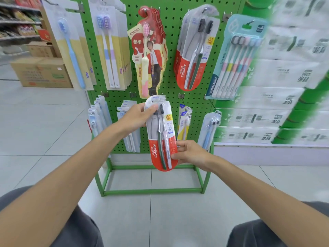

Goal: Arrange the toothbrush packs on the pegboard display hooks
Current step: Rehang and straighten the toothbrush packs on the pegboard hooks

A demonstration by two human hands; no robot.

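Note:
A red-and-clear Colgate twin toothbrush pack (162, 139) is held upright in front of the green pegboard (170, 50). My left hand (138, 116) grips its top edge, thumb across the front. My right hand (188, 153) pinches its lower right side. The pack's hang hole sits just below an empty-looking hook (132, 95) in the lower row. Matching Colgate packs (195, 50) hang on an upper hook. Other hanging packs include a red canban pack (151, 50), a YIBAO multipack (235, 59) and pale yellow packs (112, 47).
The lower row holds blue-white packs (97, 118), a yellow pack (185, 122) and a clear pack (211, 127). The green stand frame (153, 190) rests on the tiled floor. Cardboard boxes (41, 72) sit at the left, stacked tissue packs (284, 86) at the right.

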